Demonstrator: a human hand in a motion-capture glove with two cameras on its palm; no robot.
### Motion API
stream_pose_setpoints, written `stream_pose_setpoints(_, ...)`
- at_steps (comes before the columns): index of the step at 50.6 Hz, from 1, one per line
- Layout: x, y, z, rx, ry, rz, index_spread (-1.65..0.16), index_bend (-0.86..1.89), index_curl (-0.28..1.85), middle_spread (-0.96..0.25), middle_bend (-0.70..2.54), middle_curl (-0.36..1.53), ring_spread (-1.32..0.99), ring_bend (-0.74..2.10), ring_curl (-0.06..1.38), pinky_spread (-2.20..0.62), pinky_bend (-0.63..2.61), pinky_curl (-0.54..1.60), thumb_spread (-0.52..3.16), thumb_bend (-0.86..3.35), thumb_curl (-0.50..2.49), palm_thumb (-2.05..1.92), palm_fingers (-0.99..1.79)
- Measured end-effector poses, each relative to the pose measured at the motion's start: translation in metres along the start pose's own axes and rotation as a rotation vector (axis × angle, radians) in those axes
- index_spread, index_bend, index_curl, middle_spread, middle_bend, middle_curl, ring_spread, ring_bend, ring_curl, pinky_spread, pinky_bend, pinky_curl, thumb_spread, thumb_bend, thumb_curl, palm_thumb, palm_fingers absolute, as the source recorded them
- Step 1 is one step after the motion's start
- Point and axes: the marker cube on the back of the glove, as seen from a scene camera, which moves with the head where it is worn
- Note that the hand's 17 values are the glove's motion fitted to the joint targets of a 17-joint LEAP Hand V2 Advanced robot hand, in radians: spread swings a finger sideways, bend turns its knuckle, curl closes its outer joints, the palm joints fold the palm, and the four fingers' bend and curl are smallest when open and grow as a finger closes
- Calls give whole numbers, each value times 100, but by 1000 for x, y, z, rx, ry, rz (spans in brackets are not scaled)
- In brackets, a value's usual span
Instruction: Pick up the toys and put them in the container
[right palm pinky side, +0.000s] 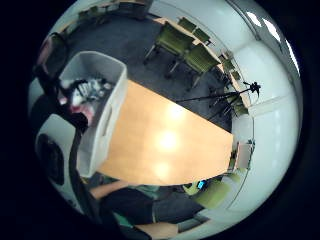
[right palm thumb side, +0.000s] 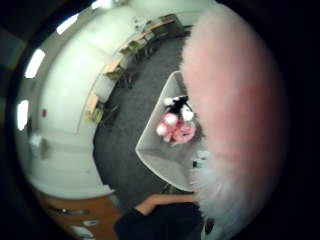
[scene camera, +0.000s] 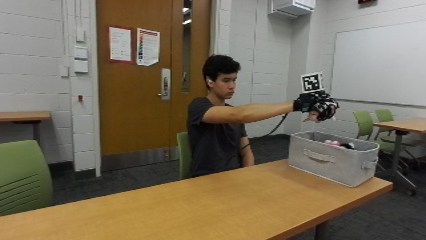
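Grey fabric makes up the container (scene camera: 331, 162), which stands on the wooden bench (scene camera: 219, 200) at its far right end, about three o'clock from the seated person in the outside view. Inside it lie toys (right palm thumb side: 176, 126) already dropped in: a pink plush and a black-and-white one, seen from above in the thumb-side palm view, and just peeking over the rim in the outside view.

The gloved right hand (scene camera: 317, 106) is held out at arm's length, high above the container's near rim, roughly at twelve o'clock over it. A pink fluffy toy (right palm thumb side: 235, 115) fills much of the thumb-side view, so it is close against the palm; in the outside view a bit of pink shows under the curled fingers. I judge the hand is closed round this toy, though the grip itself is mostly hidden.

The rest of the bench top that shows carries no toys in these views. So the task looks nearly done: several toys are in, one is poised over the container and not yet released. What is left, as I judge it, is to let this toy fall inside.
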Motion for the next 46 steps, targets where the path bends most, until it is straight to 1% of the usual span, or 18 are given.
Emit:
stream_pose_setpoints(3,-2,-10,11,-6,4,-38,-38,8,-1,-43,80,65,-41,131,49,-45,111,39,75,15,87,67,82)
stream_pose_setpoints(7,36,-19,18,-11,-6,-158,-38,8,-1,-43,80,65,-41,131,49,-45,111,39,75,15,90,68,82)
stream_pose_setpoints(10,30,-23,19,-15,-61,-157,-38,8,-2,-44,80,66,-41,131,49,-45,111,38,75,14,91,68,82)
stream_pose_setpoints(14,24,-26,26,-18,-12,-171,-38,8,-1,-44,79,66,-41,131,49,-45,111,39,75,13,93,67,82)
stream_pose_setpoints(17,20,-29,28,-61,-19,-89,-38,8,-2,-44,79,67,-41,131,48,-45,111,39,75,13,94,67,82)
stream_pose_setpoints(20,6,-35,25,-131,-140,114,-38,8,-1,-44,77,67,-41,130,48,-45,112,39,76,12,96,67,80)
stream_pose_setpoints(21,8,-35,25,-137,-138,133,-37,4,-2,-43,71,65,-41,127,47,-45,117,40,79,8,94,60,69)
stream_pose_setpoints(22,14,-33,28,-134,-96,106,-37,-7,-4,-38,62,63,-40,128,48,-44,127,44,93,1,87,44,54)
stream_pose_setpoints(23,23,-30,31,-127,-37,56,-36,-7,-3,-35,55,62,-38,126,48,-42,133,46,98,-3,83,39,38)
stream_pose_setpoints(24,31,-26,33,-122,11,8,-35,-1,0,-31,46,60,-34,119,47,-38,135,47,99,-11,78,26,12)
stream_pose_setpoints(26,46,-20,34,-129,57,-47,-34,10,4,-25,37,57,-28,107,46,-32,140,50,99,-19,70,4,-11)
stream_pose_setpoints(29,70,-7,31,-136,129,-93,-33,12,5,-20,34,53,-24,92,38,-26,138,46,100,-16,63,-11,-14)
stream_pose_setpoints(31,74,2,27,-119,138,-59,-32,17,7,-17,31,51,-21,81,33,-22,133,43,100,-15,58,-15,-17)
stream_pose_setpoints(34,43,23,18,-92,110,3,-32,20,11,-14,27,49,-20,71,29,-18,127,41,101,-14,52,-17,-15)
stream_pose_setpoints(36,28,42,11,-97,70,-56,-32,21,13,-13,26,49,-19,67,27,-16,123,39,103,-13,49,-17,-12)
stream_pose_setpoints(39,45,68,4,-139,27,-104,-32,25,16,-12,25,48,-20,61,25,-15,116,36,105,-11,44,-15,-7)
stream_pose_setpoints(42,87,89,4,-146,87,-11,-32,26,19,-12,25,48,-21,56,23,-14,109,34,108,-10,40,-14,-7)
stream_pose_setpoints(46,158,112,8,-129,164,290,-31,26,22,-12,26,48,-21,49,22,-12,98,31,109,-10,35,-14,-9)
